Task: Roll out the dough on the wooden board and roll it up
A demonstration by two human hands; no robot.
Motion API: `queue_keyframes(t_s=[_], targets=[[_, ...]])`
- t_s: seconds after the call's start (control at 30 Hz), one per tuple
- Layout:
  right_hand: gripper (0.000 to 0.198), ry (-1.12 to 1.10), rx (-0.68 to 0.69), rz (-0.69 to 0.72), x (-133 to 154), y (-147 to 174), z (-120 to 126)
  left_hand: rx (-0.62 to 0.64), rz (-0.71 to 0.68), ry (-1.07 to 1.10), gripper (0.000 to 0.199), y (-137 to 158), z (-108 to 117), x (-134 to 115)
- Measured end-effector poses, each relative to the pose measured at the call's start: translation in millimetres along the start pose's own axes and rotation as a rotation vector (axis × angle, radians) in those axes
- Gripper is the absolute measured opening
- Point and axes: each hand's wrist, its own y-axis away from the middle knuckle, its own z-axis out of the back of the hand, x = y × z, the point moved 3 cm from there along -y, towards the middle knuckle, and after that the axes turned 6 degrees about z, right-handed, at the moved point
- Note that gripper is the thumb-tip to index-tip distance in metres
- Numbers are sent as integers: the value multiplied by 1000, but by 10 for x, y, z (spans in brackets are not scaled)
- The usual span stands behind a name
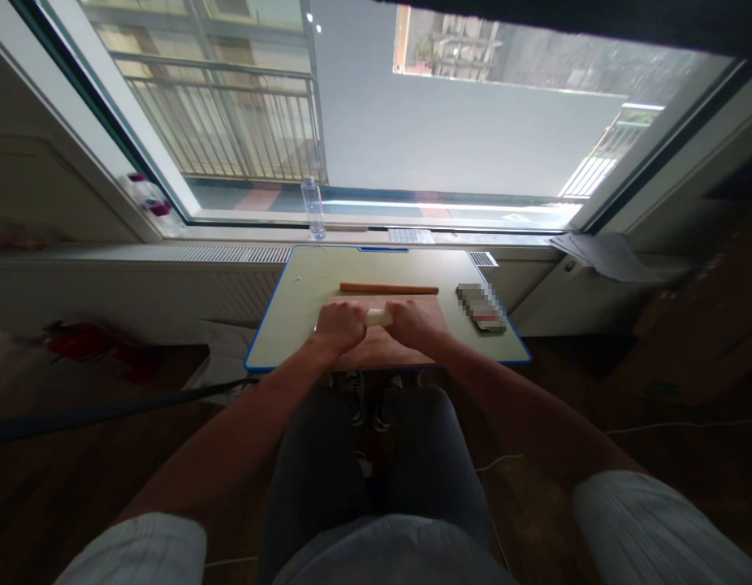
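Note:
A wooden board (382,353) lies near the front edge of a small pale table (284,317) with a blue rim. Above the board, my left hand (343,323) is closed around one end of a pale roll of dough (379,318). The fist of my right hand (412,325) wraps the other end. Only the short middle of the dough shows between the fists. Just behind the board rests a wooden rolling pin (389,288), lying crosswise and apart from both hands.
A blurred-out phone-like object (482,307) lies at the table's right. On the windowsill stand a clear bottle (313,210) and a bottle with a purple label (149,197). Papers (604,256) lie to the right. A red fire extinguisher (101,345) stands at left; cables cross the floor.

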Motion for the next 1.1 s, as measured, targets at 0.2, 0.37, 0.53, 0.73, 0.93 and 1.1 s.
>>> queue_keyframes(t_s=[0.2, 0.37, 0.53, 0.73, 0.93, 1.1], targets=[[31, -15, 14, 25, 74, 77, 23, 38, -13, -6, 32, 45, 55, -67], [32, 12, 32, 26, 112, 40, 1, 68, -14, -34, 32, 39, 43, -130], [30, 31, 26, 22, 72, 48, -23, 62, -33, -49, 33, 53, 24, -122], [35, 29, 53, 24, -44, 51, 8, -55, -37, 10, 30, 148, 58, -37], [31, 1, 57, 30, -10, 45, -10, -37, -14, -18, 30, 159, 32, -86], [33, -25, -10, 16, 105, 45, -23, -24, 13, -14, 31, 109, 45, -135]])
